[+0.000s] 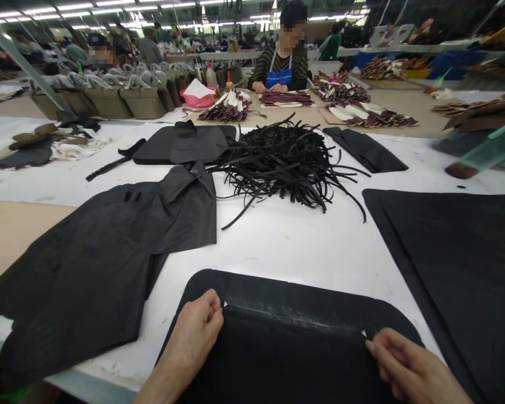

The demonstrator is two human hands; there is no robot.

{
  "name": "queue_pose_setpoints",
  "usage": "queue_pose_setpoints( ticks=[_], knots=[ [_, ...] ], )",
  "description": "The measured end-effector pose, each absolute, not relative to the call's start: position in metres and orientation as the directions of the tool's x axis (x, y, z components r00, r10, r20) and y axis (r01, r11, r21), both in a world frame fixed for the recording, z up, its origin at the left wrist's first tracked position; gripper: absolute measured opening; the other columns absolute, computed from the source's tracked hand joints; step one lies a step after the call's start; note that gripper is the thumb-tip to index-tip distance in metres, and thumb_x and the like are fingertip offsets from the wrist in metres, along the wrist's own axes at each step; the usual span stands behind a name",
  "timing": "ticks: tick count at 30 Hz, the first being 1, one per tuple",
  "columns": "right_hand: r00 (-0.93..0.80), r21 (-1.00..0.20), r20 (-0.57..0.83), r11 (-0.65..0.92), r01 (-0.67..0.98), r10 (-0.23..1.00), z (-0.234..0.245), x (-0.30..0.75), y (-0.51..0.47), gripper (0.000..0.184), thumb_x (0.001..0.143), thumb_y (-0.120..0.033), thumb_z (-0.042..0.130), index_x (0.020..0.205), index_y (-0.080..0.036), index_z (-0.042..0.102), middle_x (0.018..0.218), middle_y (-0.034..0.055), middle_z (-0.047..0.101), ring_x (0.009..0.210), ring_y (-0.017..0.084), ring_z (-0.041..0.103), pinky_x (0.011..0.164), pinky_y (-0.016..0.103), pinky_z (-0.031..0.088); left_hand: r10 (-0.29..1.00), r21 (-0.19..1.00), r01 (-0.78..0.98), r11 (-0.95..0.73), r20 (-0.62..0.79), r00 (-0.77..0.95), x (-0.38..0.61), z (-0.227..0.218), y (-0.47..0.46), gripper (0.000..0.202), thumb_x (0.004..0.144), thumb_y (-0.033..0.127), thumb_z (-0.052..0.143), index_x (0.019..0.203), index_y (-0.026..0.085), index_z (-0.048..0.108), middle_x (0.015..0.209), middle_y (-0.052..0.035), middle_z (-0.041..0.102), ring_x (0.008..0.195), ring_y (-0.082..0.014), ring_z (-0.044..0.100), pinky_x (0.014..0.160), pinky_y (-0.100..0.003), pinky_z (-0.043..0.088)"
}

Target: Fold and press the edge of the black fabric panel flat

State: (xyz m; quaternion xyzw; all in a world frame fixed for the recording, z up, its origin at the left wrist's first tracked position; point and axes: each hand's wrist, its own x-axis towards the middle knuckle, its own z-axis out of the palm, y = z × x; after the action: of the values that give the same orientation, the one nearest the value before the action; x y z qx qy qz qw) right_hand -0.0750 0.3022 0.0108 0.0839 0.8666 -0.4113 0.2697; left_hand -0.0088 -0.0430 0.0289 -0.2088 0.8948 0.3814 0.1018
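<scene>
In front of me lies a black panel with rounded corners, its lower part running out of the view. A whitish, shiny streak crosses it near the far edge, with a small white tip at each end. My left hand is closed over the panel's left side, thumb and fingers pinched beside the left white tip. At the right side, my right hand is closed in a pinch next to the other white tip. Whatever thin thing is between the fingers of either hand is too small to make out.
A tangled heap of black strips lies beyond the panel. Black sheets spread at left, and large black panels at right. A greenish transparent container is at far right. A co-worker sits across the table.
</scene>
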Motion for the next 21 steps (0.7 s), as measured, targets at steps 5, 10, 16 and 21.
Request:
queue_pose_setpoints(
  ticks=[5,10,16,21],
  knots=[
    [-0.849,-0.635,-0.524,0.695,0.338,-0.066,0.021,-0.077,0.295,0.035,0.077,-0.055,0.043,0.063,-0.023,0.045,0.053,-0.003,0.048,0.047,0.014,0.047,0.047,0.025,0.035,-0.269,0.644,-0.447,0.621,-0.36,-0.893,-0.006,0.021,-0.047,0.016,0.08,0.024,0.034,0.064,0.023,0.035,0.047,0.0079,0.034,0.046,-0.0117,0.034,0.047,-0.024,0.021],
    [-0.854,-0.602,-0.518,0.733,0.316,-0.056,0.028,-0.078,0.291,0.034,0.077,-0.054,0.04,0.063,-0.023,0.043,0.053,-0.0029,0.049,0.048,0.014,0.048,0.047,0.025,0.035,-0.249,0.625,-0.432,0.65,-0.361,-0.899,-0.006,0.02,-0.048,0.017,0.081,0.028,0.031,0.065,0.023,0.034,0.048,0.0081,0.033,0.048,-0.0119,0.035,0.048,-0.023,0.023],
    [-0.889,-0.622,-0.458,0.723,0.301,-0.024,0.028,-0.073,0.287,0.029,0.082,-0.046,0.038,0.064,-0.023,0.041,0.054,-0.004,0.05,0.048,0.012,0.049,0.046,0.023,0.033,-0.225,0.513,-0.396,0.761,-0.364,-0.904,-0.006,0.023,-0.048,0.02,0.084,0.032,0.026,0.067,0.024,0.033,0.05,0.0071,0.037,0.049,-0.0131,0.041,0.05,-0.024,0.028],
    [-0.889,-0.626,-0.457,0.709,0.324,0.002,0.034,-0.072,0.283,0.024,0.082,-0.039,0.039,0.067,-0.022,0.043,0.054,-0.0036,0.051,0.047,0.012,0.049,0.046,0.022,0.034,-0.232,0.432,-0.335,0.837,-0.274,-0.933,0.0,0.011,-0.055,0.022,0.087,0.041,0.029,0.076,0.026,0.042,0.054,0.0062,0.052,0.051,-0.015,0.055,0.051,-0.024,0.038]
  ],
)
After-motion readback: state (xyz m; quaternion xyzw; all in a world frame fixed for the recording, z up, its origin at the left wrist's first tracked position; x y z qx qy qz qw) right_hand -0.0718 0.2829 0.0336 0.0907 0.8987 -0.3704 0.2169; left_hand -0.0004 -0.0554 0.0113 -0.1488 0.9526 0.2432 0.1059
